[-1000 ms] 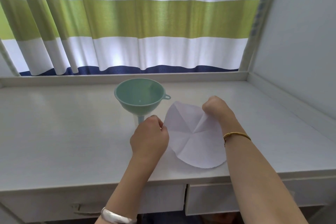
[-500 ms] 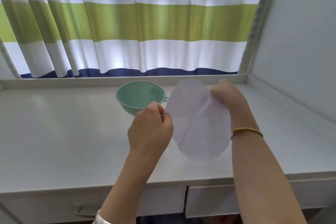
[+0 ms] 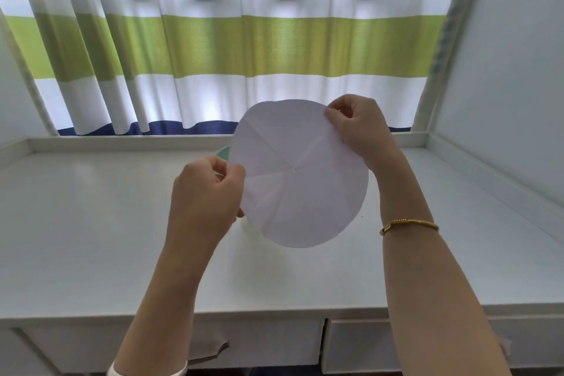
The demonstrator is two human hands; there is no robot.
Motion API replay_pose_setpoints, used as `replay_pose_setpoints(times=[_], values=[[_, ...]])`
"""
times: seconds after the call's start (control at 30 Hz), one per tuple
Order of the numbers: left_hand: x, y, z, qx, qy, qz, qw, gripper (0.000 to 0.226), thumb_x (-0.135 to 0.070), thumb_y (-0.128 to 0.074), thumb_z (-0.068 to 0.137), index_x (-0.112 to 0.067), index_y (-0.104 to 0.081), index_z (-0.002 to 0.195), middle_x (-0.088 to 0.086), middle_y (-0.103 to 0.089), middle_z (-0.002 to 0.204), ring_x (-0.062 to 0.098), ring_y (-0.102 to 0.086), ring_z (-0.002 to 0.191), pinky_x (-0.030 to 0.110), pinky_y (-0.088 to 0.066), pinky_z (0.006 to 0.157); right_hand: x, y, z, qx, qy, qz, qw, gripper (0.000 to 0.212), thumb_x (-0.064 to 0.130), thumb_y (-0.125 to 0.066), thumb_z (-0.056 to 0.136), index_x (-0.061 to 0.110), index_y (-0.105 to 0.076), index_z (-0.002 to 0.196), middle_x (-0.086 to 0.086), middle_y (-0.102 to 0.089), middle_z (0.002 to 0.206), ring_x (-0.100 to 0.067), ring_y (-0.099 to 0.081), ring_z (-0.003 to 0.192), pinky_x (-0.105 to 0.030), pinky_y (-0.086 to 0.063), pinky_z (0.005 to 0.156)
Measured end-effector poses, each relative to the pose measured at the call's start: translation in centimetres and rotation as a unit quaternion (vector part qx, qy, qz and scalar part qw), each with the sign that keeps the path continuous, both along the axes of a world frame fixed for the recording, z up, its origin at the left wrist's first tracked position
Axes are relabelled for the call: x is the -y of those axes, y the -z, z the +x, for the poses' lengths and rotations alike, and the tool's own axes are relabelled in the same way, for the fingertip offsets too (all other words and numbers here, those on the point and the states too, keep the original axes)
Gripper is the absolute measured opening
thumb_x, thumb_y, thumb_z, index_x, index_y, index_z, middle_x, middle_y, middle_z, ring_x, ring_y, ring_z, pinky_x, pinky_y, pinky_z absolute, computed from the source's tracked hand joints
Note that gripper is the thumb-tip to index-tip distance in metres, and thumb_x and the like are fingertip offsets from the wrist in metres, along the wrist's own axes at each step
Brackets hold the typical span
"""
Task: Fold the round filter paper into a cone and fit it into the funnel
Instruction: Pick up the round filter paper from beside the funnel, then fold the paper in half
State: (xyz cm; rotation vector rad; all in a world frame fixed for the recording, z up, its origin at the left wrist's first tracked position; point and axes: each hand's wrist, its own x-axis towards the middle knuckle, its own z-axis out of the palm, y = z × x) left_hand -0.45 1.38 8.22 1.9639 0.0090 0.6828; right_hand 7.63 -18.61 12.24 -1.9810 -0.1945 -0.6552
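The round white filter paper (image 3: 297, 174) is held up flat in the air above the desk, unfolded, with several crease lines meeting at its centre. My left hand (image 3: 207, 192) pinches its left edge. My right hand (image 3: 358, 128) pinches its upper right edge. The mint-green funnel (image 3: 224, 152) stands on the desk behind the paper; only a sliver of its rim shows between my left hand and the paper, the rest is hidden.
The white desk (image 3: 91, 223) runs to a raised back ledge under a striped curtain (image 3: 244, 46). A white wall (image 3: 512, 85) closes the right side. Drawer fronts (image 3: 351, 345) sit below the front edge.
Both hands lifted the paper off the desk and raised it upright in front of the funnel. The view tilted upward, and the paper now covers most of the funnel.
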Motion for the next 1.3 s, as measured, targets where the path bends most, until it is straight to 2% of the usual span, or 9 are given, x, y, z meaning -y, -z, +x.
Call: replay_pose_setpoints(times=[0.17,0.3,0.53,0.7,0.8,0.9,1.0,1.2,1.3], values=[[-1.6,-0.5,0.5,0.049,-0.005,-0.023,0.999,0.02,-0.032,-0.056,0.076,-0.015,-0.06,0.066,0.005,-0.064,0.062,0.024,-0.056,0.057,0.045,-0.053,0.06,-1.1,-0.6,-0.6,0.026,-0.029,0.048,0.998,0.009,0.016,-0.053,0.086,0.013,-0.06,0.08,0.005,-0.049,0.059,-0.006,-0.041,0.051,-0.009,-0.034,0.043],[-2.3,-0.2,0.9,0.103,0.001,-0.019,0.994,0.04,-0.036,-0.051,0.076,0.002,-0.062,0.071,0.022,-0.055,0.061,0.022,-0.042,0.056,0.036,-0.037,0.055,-1.5,-0.8,-1.0,0.022,-0.044,0.063,0.997,0.01,0.016,-0.054,0.086,0.015,-0.06,0.078,0.002,-0.051,0.061,-0.008,-0.042,0.052,-0.01,-0.034,0.04],[-2.8,0.2,2.2,0.148,-0.024,-0.078,0.986,0.037,-0.025,-0.056,0.088,0.001,-0.055,0.06,0.003,-0.038,0.049,0.013,-0.03,0.05,0.024,-0.029,0.048,-1.7,0.1,-1.7,0.025,-0.074,0.125,0.989,0.016,0.017,-0.057,0.085,0.022,-0.06,0.071,-0.005,-0.054,0.066,-0.013,-0.046,0.06,-0.02,-0.038,0.053],[-2.7,0.8,2.7,0.17,-0.062,-0.102,0.978,0.047,-0.024,-0.057,0.087,-0.01,-0.035,0.047,0.001,-0.025,0.048,0.01,-0.022,0.046,0.019,-0.02,0.044,-1.2,0.8,-2.0,-0.035,-0.16,0.193,0.968,0.005,0.021,-0.063,0.083,0.018,-0.064,0.087,-0.006,-0.066,0.074,-0.013,-0.061,0.062,-0.023,-0.049,0.056],[-2.8,1.1,2.9,0.179,-0.08,-0.107,0.975,0.047,-0.024,-0.056,0.087,-0.004,-0.036,0.051,0.002,-0.024,0.05,0.012,-0.02,0.05,0.025,-0.021,0.047,-0.9,1.7,-2.1,-0.072,-0.209,0.161,0.962,0.019,0.021,-0.067,0.08,0.013,-0.067,0.096,-0.002,-0.072,0.084,-0.015,-0.068,0.074,-0.025,-0.053,0.063],[-2.8,1.2,3.2,0.18,-0.076,-0.117,0.974,0.048,-0.026,-0.057,0.087,-0.009,-0.035,0.049,0.003,-0.025,0.05,0.009,-0.022,0.048,0.021,-0.021,0.046,-1.3,2.1,-2.2,-0.063,-0.209,0.163,0.962,0.015,0.014,-0.065,0.08,0.008,-0.069,0.093,-0.008,-0.07,0.088,-0.02,-0.066,0.079,-0.032,-0.052,0.072],[-2.6,1.2,3.4,0.178,-0.047,-0.166,0.969,0.046,-0.03,-0.06,0.085,0.006,-0.05,0.059,0.006,-0.036,0.052,0.013,-0.029,0.052,0.025,-0.029,0.05,-1.8,2.1,-2.2,-0.048,-0.209,0.196,0.957,0.012,0.01,-0.061,0.083,0.007,-0.068,0.092,-0.008,-0.068,0.087,-0.022,-0.063,0.079,-0.034,-0.05,0.073],[-2.2,0.7,3.3,0.171,-0.008,-0.224,0.96,0.026,-0.025,-0.064,0.082,-0.021,-0.057,0.058,-0.004,-0.052,0.057,0.0,-0.045,0.049,0.012,-0.041,0.049,-2.5,1.8,-2.4,-0.03,-0.201,0.214,0.956,0.018,0.01,-0.06,0.084,0.003,-0.066,0.099,-0.01,-0.068,0.091,-0.023,-0.063,0.081,-0.033,-0.051,0.074],[-1.9,0.7,3.3,0.158,0.001,-0.25,0.955,0.03,-0.025,-0.06,0.086,-0.018,-0.056,0.057,0.001,-0.049,0.058,0.015,-0.044,0.059,0.025,-0.042,0.056,-2.6,2.0,-2.8,-0.014,-0.19,0.218,0.957,0.014,0.011,-0.059,0.084,0.007,-0.067,0.096,-0.005,-0.069,0.085,-0.018,-0.064,0.076,-0.027,-0.052,0.068]])
